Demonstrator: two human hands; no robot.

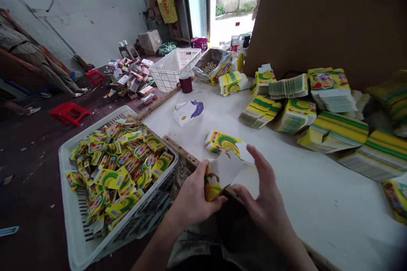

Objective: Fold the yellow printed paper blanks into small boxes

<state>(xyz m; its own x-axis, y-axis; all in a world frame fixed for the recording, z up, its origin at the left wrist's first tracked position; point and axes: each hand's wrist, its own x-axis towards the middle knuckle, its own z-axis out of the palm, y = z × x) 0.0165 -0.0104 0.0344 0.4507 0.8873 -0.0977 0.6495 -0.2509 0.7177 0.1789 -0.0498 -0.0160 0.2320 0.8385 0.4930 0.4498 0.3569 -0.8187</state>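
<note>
Just right of the white crate (63,186), yellow carton (211,190) mostly hidden by left hand (192,199) and right hand (267,203); crate's near corner cut off below; print on its packets (121,165) unreadable; person (28,55) far left, cropped.

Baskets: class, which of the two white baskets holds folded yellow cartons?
The near basket, beside the left hand; the far basket by the red mug shows none.

glossy printed card carton (212,189), white plastic crate (76,237)
</note>
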